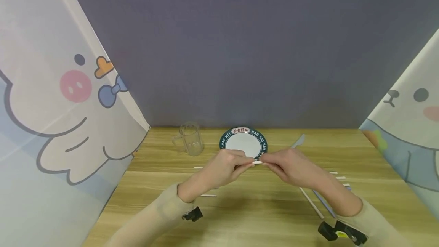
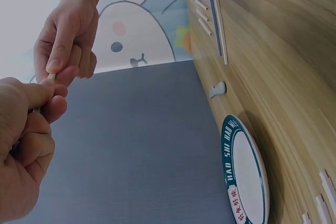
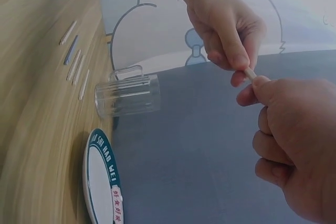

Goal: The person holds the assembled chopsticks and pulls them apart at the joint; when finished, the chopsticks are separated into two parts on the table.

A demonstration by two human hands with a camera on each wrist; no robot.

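In the head view, my left hand (image 1: 224, 166) and my right hand (image 1: 290, 166) meet over the near edge of a round plate (image 1: 263, 142) with a dark green printed rim. Between thumb and fingers, each pinches one end of a thin white stick (image 1: 257, 162). The right wrist view shows a short length of this stick (image 3: 250, 73) bare between the two sets of fingertips; the fingers cover its ends. Both hands are raised above the tabletop.
A clear glass mug (image 1: 193, 140) stands left of the plate. A grey knife (image 1: 300, 140) lies to the right. Beyond my right forearm are several short white sticks (image 1: 340, 177), a long white stick (image 1: 311, 202) and a blue one (image 1: 324, 203). More short sticks (image 3: 77, 66) lie at left.
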